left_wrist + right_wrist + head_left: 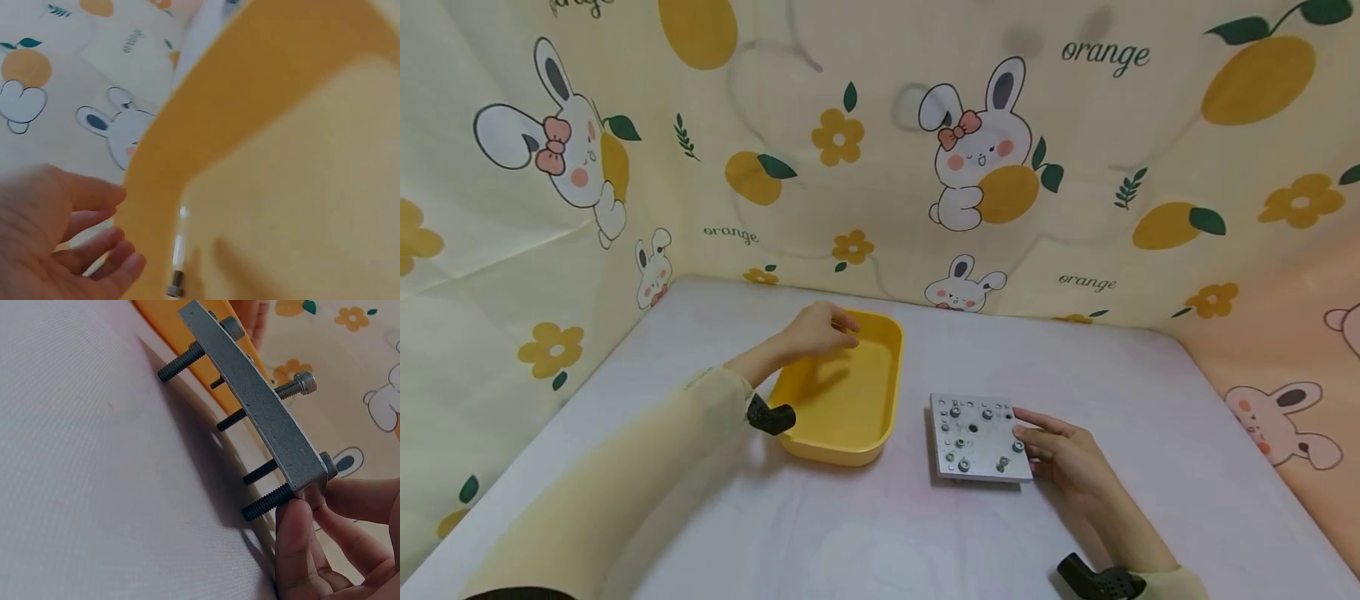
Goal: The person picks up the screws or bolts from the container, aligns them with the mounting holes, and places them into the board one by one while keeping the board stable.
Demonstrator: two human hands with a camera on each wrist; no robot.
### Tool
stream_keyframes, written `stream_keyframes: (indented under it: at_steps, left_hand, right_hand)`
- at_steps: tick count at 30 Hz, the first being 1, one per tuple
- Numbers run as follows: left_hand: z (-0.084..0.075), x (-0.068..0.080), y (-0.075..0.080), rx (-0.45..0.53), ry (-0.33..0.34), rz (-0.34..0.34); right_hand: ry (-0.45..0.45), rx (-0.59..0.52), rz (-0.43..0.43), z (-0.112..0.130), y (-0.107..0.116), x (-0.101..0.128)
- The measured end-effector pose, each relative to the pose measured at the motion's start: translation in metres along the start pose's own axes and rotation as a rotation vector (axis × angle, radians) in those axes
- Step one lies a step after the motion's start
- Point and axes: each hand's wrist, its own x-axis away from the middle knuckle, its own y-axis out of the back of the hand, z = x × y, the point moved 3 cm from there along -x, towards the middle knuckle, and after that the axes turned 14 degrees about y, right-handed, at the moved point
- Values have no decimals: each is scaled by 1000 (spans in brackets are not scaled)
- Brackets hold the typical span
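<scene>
- Surface (850, 550), white, its far edge meeting printed cloth walls (880, 200) with rabbits, oranges and flowers; near edge cut off by the frame.
- Tray (857, 392), yellow, toward the surface's far edge, left of middle.
- Metal plate (985, 446), set with bolts (178, 362), nearer the surface's right edge than the tray and apart from it; left hand well off, right hand at its right edge.
- Right hand (1067, 454), fingers and thumb pinching that edge.
- Left hand (820, 331), fingers loosely bent and apart, over the tray's far left corner, grasping nothing visible.
- Small screw (175, 284) inside the tray, blurred and partly cut off; contact between bolt ends and surface cannot be told.
</scene>
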Motion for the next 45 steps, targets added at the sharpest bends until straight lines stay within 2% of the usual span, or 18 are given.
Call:
stream_keyframes:
  at_steps: [3,7,9,11,14,16,23,26,32,35,37,39,41,45]
  left_hand:
    - [-5,-8,3,69,21,-68]
    - [1,-15,-4,120,151,-153]
    - [5,-16,-9,119,186,-168]
    - [8,-17,-13,95,179,-164]
    - [9,-17,-17,37,107,-171]
    - [10,-15,-20,23,85,-182]
    - [17,-13,-26,26,96,-234]
    - [19,-14,-31,7,92,-209]
    - [11,-16,-45,13,87,-16]
    - [5,-20,-54,23,46,68]
    - [0,-22,-59,28,19,99]
    - [-2,-24,-62,16,-7,102]
    - [-5,-24,-64,-21,-18,69]
    - [-9,-24,-64,-90,0,17]
  right_hand:
    - [2,4,0,1,1,0]
    - [9,-1,0,1,1,0]
    - [11,-2,-6,0,1,0]
    - [13,-6,-12,-1,1,0]
    - [19,-3,-19,-1,1,0]
    - [19,-5,-21,-1,1,0]
    - [29,8,-18,-2,-1,-1]
    - [23,7,-26,-2,-1,0]
    - [21,6,-34,-2,0,1]
    - [20,1,-36,-2,1,1]
    - [21,-2,-39,-2,1,1]
    - [22,-4,-39,-2,2,1]
    - [25,-4,-37,-1,2,1]
    - [20,-10,-35,0,2,2]
